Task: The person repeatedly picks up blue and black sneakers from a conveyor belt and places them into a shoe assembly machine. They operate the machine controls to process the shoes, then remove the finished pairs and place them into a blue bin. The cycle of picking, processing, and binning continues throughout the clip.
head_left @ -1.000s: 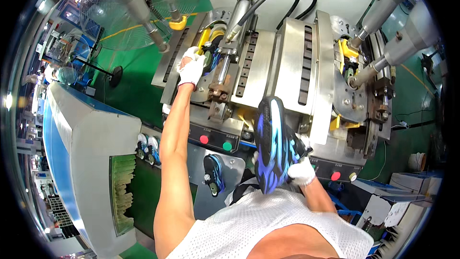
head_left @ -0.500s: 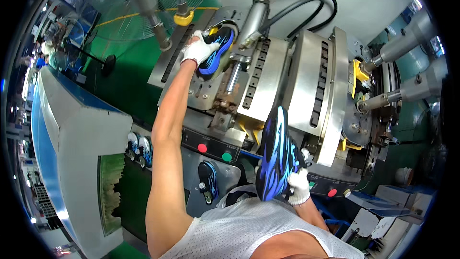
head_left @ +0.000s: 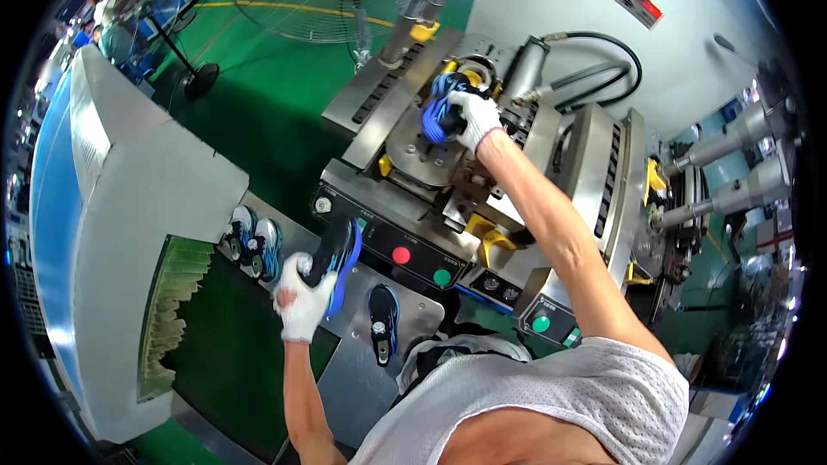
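A blue-and-black shoe [head_left: 332,260] is gripped in the gloved left hand [head_left: 303,301], just in front of the press machine [head_left: 482,181], over its steel front surface [head_left: 345,362]. A second blue shoe [head_left: 444,103] is clasped by the right hand [head_left: 474,116] on the machine's top station. Seating seems in hand; a firm, aligned push is called for next.

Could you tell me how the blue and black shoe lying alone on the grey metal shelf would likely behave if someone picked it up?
The blue and black sports shoe looks light; a similar shoe sits easily in the gloved left hand. Its upper probably flexes. Lying on the metal shelf, it should not roll.
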A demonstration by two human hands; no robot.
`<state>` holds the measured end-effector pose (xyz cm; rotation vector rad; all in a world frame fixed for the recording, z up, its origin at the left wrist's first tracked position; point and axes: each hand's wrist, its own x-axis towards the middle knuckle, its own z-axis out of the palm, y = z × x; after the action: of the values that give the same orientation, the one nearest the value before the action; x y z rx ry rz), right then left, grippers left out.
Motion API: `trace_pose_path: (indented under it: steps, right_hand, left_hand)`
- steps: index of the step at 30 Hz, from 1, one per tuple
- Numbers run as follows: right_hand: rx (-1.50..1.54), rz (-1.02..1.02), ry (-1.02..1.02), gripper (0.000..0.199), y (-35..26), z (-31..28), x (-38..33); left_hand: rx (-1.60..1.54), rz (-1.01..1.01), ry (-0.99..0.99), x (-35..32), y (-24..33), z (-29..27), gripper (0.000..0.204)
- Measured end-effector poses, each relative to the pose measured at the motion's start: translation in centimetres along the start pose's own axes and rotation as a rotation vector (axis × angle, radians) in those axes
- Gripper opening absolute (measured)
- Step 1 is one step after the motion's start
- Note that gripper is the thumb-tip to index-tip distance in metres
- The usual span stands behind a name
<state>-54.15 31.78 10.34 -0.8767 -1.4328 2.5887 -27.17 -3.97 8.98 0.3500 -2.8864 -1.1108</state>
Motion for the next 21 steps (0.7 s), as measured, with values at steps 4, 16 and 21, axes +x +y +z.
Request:
trace_pose_path:
  steps: [4,16,21]
  right_hand:
    - [-1.171,-0.280,0.419,0.054,3.8,-2.5,14.3]
    - [-0.889,-0.237,0.432,0.058,8.0,0.1,16.5]
    - [-0.991,-0.136,0.128,0.035,4.7,-1.4,18.1]
  left_hand:
    - [0.115,-0.266,-0.030,-7.1,-8.3,0.4,0.053]
    - [-0.121,-0.672,0.342,-27.3,-20.3,12.2,0.070]
    - [0.199,-0.627,0.242,-26.0,-20.8,13.2,0.064]
